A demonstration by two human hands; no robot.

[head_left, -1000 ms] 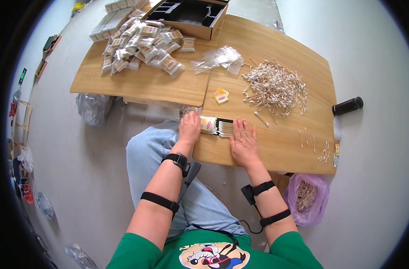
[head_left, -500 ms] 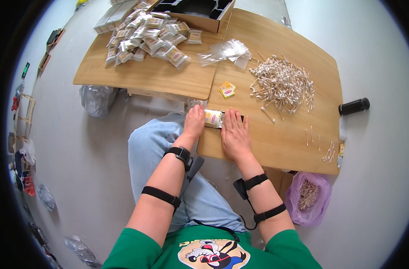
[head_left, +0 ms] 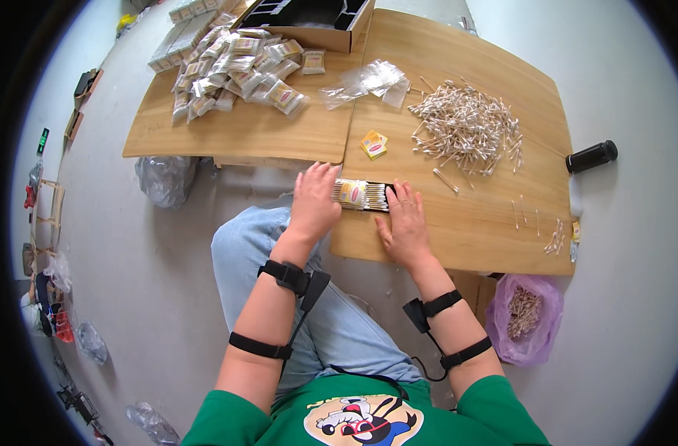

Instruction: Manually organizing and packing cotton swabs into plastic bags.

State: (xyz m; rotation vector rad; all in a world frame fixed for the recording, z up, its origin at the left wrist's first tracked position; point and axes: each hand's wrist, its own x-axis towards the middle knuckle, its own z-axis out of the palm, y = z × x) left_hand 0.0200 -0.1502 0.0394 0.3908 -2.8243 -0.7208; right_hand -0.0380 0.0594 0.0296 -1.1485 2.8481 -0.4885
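Between my hands, at the table's near edge, lies a narrow black tray with a row of cotton swabs in it. A yellow and white card lies over the middle of the swabs. My left hand is closed around the tray's left end and hides it. At the other end, my right hand rests with fingers stretched out against the tray and thumb apart. Just beyond the tray, a small stack of yellow cards sits on the table.
A large heap of loose cotton swabs covers the right table. Clear plastic bags lie at the table joint. Packed swab bags pile up far left, beside an open carton. A purple bag of swabs hangs below right.
My right hand has slid right, off the swabs, to the tray's end. My left hand has shifted slightly left, and more of the swabs and card shows. The view has tilted slightly.
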